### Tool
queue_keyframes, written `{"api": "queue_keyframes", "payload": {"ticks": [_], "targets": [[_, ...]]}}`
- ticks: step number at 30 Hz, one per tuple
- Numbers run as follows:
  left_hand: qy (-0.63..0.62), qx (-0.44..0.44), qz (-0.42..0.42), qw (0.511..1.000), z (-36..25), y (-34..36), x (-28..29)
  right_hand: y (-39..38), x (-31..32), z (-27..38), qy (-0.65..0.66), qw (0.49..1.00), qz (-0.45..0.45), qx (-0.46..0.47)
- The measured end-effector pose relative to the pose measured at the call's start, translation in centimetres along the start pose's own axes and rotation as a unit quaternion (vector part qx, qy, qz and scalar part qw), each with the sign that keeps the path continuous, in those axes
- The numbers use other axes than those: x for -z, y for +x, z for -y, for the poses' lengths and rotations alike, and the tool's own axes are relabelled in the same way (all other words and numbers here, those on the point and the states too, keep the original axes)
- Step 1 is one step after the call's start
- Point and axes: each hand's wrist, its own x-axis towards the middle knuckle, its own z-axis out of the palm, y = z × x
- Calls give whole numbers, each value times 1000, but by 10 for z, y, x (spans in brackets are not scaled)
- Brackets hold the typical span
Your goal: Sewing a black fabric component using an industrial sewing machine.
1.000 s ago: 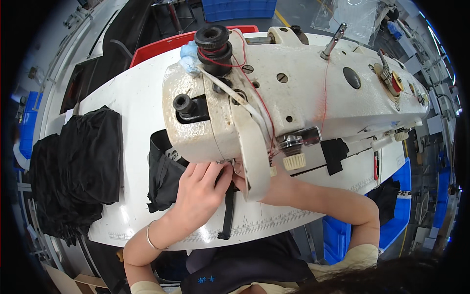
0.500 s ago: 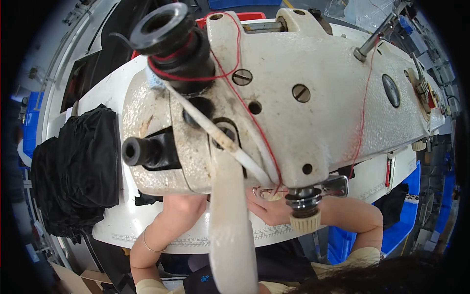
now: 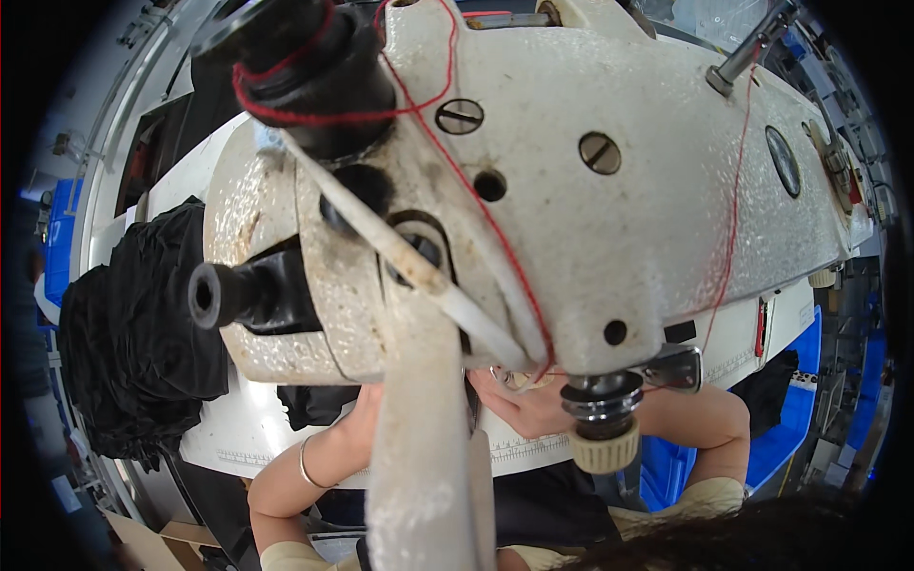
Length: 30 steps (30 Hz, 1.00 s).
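A white sewing machine head fills the middle of the view, very close, with red thread running over it. Below its left end, my left hand lies beside a piece of black cloth, a bangle on the wrist. The machine hides that hand's fingers. On the other side of the white lever, my right hand rests low near the bed, partly behind the thread tension knob. Its fingers point up and left, their tips not clearly visible. Whether either hand grips the cloth cannot be made out.
A tall heap of black cloth lies on the left of the white table, whose front edge carries a ruler scale. At the right, below table level, a blue bin holds dark cloth. A cardboard box stands at the lower left.
The machine looks larger and shifted left as the view has moved closer. My left hand has turned and shows less; more black cloth appears beside it. My right hand stays about where it was.
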Motion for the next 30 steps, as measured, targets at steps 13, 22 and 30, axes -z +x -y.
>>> {"api": "queue_keyframes", "payload": {"ticks": [13, 22, 30], "targets": [[40, -33, -11, 999, 25, 40, 26, -6, -40, -14, 84, 992, 31, -86], [336, -222, 32, 915, -93, -9, 50, -1, 24, 45, 61, 995, -74, -7], [291, -122, -137, 939, -88, -56, 4, -7, 26, 60, 81, 978, -160, -104]]}}
